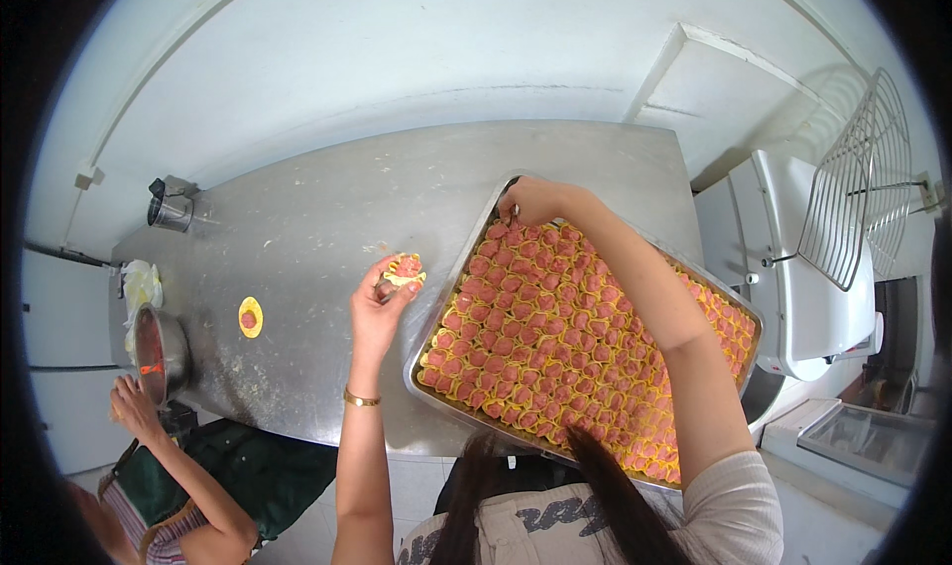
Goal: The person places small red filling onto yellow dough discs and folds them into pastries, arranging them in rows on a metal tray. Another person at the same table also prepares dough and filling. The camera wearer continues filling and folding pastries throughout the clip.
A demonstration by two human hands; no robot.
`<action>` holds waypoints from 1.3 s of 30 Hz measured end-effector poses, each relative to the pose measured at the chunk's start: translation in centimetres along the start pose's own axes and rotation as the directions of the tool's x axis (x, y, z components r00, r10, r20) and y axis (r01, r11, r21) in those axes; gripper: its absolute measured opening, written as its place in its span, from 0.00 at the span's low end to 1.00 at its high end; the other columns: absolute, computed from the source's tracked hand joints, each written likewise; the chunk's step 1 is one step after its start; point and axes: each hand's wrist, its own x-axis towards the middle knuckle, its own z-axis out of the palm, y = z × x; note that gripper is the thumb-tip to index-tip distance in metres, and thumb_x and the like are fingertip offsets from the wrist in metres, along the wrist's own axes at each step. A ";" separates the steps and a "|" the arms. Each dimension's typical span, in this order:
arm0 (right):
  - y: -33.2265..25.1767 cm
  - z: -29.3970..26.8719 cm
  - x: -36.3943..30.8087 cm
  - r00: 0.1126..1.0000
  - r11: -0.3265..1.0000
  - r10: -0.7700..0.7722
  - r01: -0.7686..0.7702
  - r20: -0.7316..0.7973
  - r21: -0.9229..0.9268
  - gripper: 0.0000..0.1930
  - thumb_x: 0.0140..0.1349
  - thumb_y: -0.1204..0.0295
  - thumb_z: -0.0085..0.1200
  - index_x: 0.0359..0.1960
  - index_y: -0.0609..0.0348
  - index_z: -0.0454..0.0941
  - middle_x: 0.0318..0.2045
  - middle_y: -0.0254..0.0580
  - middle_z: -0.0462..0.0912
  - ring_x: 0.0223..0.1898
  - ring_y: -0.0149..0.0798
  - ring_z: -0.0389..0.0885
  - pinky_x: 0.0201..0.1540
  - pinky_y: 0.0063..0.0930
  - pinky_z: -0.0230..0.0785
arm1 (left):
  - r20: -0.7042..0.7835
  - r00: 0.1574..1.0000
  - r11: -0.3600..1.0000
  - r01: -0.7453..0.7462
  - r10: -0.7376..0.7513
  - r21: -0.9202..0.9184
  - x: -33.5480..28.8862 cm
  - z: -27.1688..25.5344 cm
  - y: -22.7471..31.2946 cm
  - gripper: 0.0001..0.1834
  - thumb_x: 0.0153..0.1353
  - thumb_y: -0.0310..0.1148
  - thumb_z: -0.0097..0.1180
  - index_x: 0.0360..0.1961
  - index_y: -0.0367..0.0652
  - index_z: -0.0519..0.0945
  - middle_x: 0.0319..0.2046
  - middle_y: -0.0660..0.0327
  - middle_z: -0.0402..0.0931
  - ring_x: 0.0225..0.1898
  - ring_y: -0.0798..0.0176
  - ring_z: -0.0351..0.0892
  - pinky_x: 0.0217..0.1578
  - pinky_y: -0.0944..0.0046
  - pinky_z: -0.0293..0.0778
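In my left hand (377, 302) several open-topped dumplings (407, 267) with yellow wrappers and pink meat filling are bunched together above the table, held by thumb and fingers. My right hand (534, 203) reaches across a large metal tray (424, 398) to its far left corner. Its fingers are closed and point down by the dumplings there; whatever they pinch is hidden. Close-set rows of the same kind of dumplings (555, 337) fill most of the tray. On the table to the left lies a flat yellow wrapper (251, 305) with a ball of pink filling.
The steel table (317, 198) runs along a white wall. A metal bowl (171, 352) stands at its left edge near a co-worker's hand (137, 408). Behind it are a white-yellow bag (143, 285) and a metal cup (171, 208). A wire rack (848, 183) hangs at right.
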 end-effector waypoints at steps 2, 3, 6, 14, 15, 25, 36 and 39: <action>-0.1 0.0 0.1 0.999 0.999 0.029 -0.028 0.038 -0.015 0.19 0.42 0.81 0.49 0.37 0.53 0.84 0.35 0.47 0.83 0.39 0.48 0.79 0.42 0.38 0.71 | 0.007 1.000 0.999 -0.015 0.016 -0.032 0.1 0.1 0.0 0.22 0.55 0.18 0.60 0.53 0.33 0.72 0.43 0.57 0.80 0.44 0.69 0.79 0.43 0.70 0.77; -0.1 -0.1 0.1 0.998 0.999 0.036 -0.035 0.057 -0.027 0.19 0.42 0.81 0.49 0.38 0.53 0.84 0.35 0.47 0.83 0.38 0.48 0.79 0.42 0.38 0.71 | 0.002 1.000 0.999 -0.020 0.020 -0.035 0.1 0.2 0.0 0.22 0.55 0.18 0.60 0.52 0.33 0.72 0.43 0.57 0.80 0.43 0.69 0.79 0.43 0.70 0.77; -0.1 -0.7 -0.2 0.998 1.000 -0.002 0.002 0.068 -0.002 0.19 0.44 0.81 0.48 0.40 0.57 0.82 0.36 0.47 0.83 0.39 0.45 0.80 0.44 0.35 0.72 | 0.001 1.000 0.998 -0.025 0.025 0.051 0.5 1.0 0.2 0.22 0.53 0.18 0.61 0.51 0.33 0.73 0.43 0.57 0.80 0.43 0.70 0.80 0.42 0.70 0.77; -5.3 -2.3 -3.8 0.955 0.783 0.034 0.158 -0.295 0.602 0.19 0.50 0.72 0.59 0.46 0.61 0.78 0.38 0.45 0.83 0.41 0.36 0.80 0.46 0.30 0.72 | -0.089 0.964 0.938 -0.219 0.250 0.268 3.0 7.5 1.2 0.20 0.50 0.21 0.65 0.45 0.35 0.75 0.39 0.56 0.81 0.39 0.67 0.80 0.36 0.68 0.80; -6.1 -2.4 -4.1 0.945 0.792 0.017 0.186 -0.327 0.581 0.19 0.50 0.71 0.60 0.46 0.61 0.78 0.37 0.44 0.83 0.41 0.36 0.80 0.46 0.30 0.72 | -0.094 0.956 0.933 -0.247 0.280 0.261 3.4 8.3 1.3 0.19 0.50 0.20 0.65 0.44 0.35 0.75 0.39 0.56 0.80 0.39 0.66 0.80 0.35 0.68 0.81; -6.5 -3.0 -5.8 0.895 0.833 0.171 0.092 -0.412 0.545 0.14 0.47 0.77 0.60 0.39 0.63 0.80 0.33 0.42 0.83 0.36 0.34 0.81 0.42 0.27 0.74 | -0.011 0.980 0.979 -0.201 0.201 -0.014 5.4 11.5 1.3 0.22 0.53 0.17 0.59 0.50 0.35 0.71 0.44 0.60 0.75 0.44 0.67 0.76 0.43 0.66 0.79; -8.3 -5.9 -7.2 0.850 0.935 0.054 0.142 -0.525 0.325 0.14 0.49 0.74 0.59 0.39 0.61 0.81 0.38 0.44 0.80 0.38 0.40 0.80 0.43 0.31 0.73 | 0.296 0.954 0.564 0.268 -0.044 -0.781 5.9 12.2 2.8 0.19 0.70 0.38 0.41 0.56 0.38 0.67 0.49 0.59 0.73 0.47 0.66 0.77 0.44 0.67 0.80; -9.1 -5.6 -7.3 0.686 0.991 -0.010 0.102 -0.727 0.083 0.16 0.47 0.73 0.59 0.40 0.60 0.80 0.38 0.44 0.80 0.38 0.44 0.79 0.44 0.33 0.72 | 0.286 0.958 0.544 0.255 -0.029 -0.799 6.2 12.5 2.9 0.18 0.70 0.38 0.41 0.55 0.39 0.67 0.47 0.60 0.74 0.45 0.67 0.79 0.41 0.68 0.80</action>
